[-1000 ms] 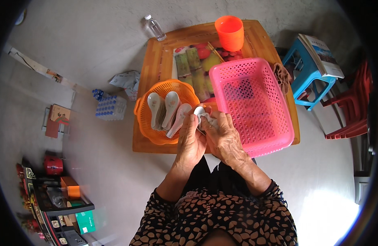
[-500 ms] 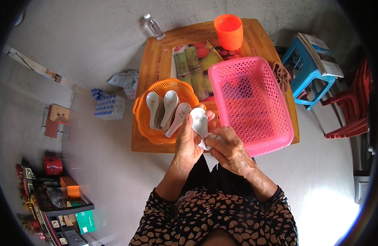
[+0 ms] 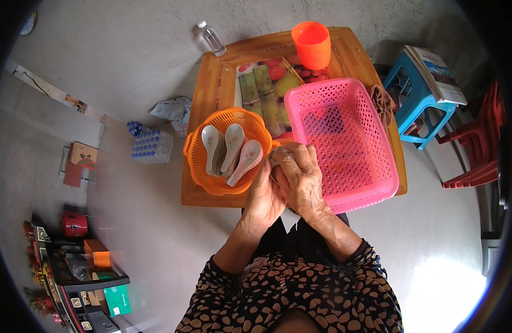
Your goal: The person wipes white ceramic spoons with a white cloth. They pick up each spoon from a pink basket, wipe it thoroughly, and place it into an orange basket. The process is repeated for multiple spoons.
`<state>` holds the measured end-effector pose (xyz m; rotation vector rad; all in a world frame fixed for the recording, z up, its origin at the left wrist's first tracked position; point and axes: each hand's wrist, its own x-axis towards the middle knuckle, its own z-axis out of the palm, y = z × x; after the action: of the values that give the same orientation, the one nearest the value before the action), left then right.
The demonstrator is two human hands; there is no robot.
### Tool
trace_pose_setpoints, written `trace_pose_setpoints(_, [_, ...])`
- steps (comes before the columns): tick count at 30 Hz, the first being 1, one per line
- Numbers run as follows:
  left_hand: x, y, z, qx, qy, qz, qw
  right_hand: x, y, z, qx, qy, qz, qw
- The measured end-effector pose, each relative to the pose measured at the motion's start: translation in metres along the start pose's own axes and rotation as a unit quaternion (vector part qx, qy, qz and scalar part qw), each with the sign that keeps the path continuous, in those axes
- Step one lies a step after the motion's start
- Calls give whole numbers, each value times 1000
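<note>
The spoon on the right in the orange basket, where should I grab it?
Probably by the handle of the rightmost spoon, coming from the near side with a hand: its narrow end points down toward the orange basket's near rim, while the bowl end sits farther in.

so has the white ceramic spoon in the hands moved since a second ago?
Yes. The white ceramic spoon has been folded under the right hand, beside the round orange plastic basket, hardly visible now.

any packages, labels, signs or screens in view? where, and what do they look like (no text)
Shrink-wrapped bottle pack: floor left of table, clear, blue caps.
Crumpled bag: floor by table corner, whitish.
Green box: shelf lower left, rectangular.
Magazines: on blue stool, white-edged stack.
Water bottle: table's far corner, clear, label unreadable.
No screens.
</note>
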<state>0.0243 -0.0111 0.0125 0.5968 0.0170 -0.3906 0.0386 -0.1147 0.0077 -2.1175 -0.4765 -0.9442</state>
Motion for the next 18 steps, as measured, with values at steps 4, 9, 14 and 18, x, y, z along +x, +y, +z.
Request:
trace_pose_setpoints(4, [7,-1,-10,46,19,40,998,-9,-1,-1,84,-55,31,994])
trace_pose_setpoints(9, [11,2,-11,105,66,108,986,-22,-2,-13,118,-99,63,986])
trace_pose_setpoints(14, [13,9,-7,50,54,111,991,-33,-7,-26,91,-105,45,989])
trace_pose_setpoints(18, [19,13,-21,41,51,119,991,-47,-9,-34,35,-119,8,992])
